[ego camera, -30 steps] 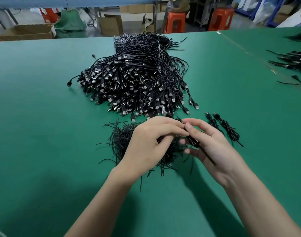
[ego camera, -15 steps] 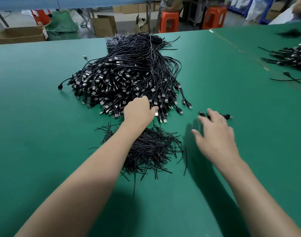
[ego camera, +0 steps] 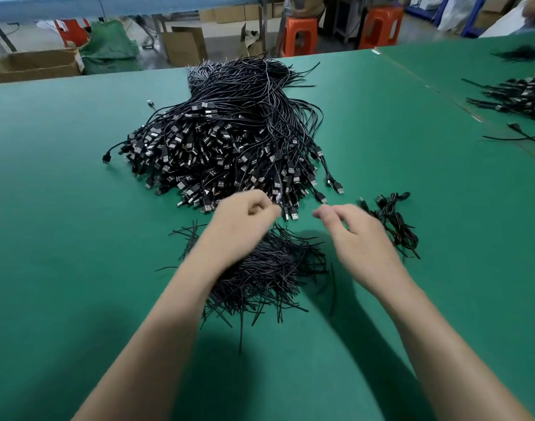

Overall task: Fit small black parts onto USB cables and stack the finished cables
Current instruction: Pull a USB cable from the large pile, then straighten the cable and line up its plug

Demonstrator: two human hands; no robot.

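Right hand (ego camera: 361, 238) shifted from finished bundle (ego camera: 393, 220) toward cable pile (ego camera: 229, 138); fingers loosely curled, empty. Left hand (ego camera: 245, 220) pinched at pile edge, contents unclear. Draw single plug free, avoid tangles.

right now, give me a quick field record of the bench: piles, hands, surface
surface: green table
big pile: USB cables, plugs fanned toward the person
near pile: thin black ties, partly under the left forearm
small stack: bundled cables, right of the right hand
left hand: fingers curled at the big pile's near edge; blurred, hold unclear
right hand: above the table, fingertips pinched, nothing visible in them
far right: more cables
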